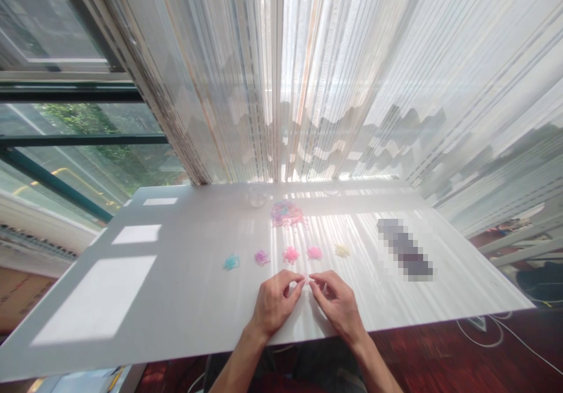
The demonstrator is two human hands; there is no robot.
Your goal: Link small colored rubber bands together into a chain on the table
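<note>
The pale pink band (pixel 307 280) between the fingertips is so thin and small that it is probably an elastic loop, though at this size the view cannot settle that. As such it should weigh almost nothing, give softly, stretch under a light pull and spring off if one side slips; the best hold is a pinch on opposite sides of the loop, with the tips and not the pads. The mixed pile (pixel 288 214) beyond it looks tangled, so a single strand there would want teasing out by an edge. Both hands are low over the near side of the white table (pixel 193 317), wrists apart, forearms coming in from the near edge and slanting toward each other. The left hand (pixel 273 304) pinches the band between thumb and forefinger, and the right hand (pixel 338 306) mirrors it from the other side, its remaining fingers curled in. Just past them lie five small heaps in a row: teal (pixel 231 262), purple (pixel 262 257), bright pink (pixel 291 255), lighter pink (pixel 314 253) and pale yellow (pixel 342 250).
</note>
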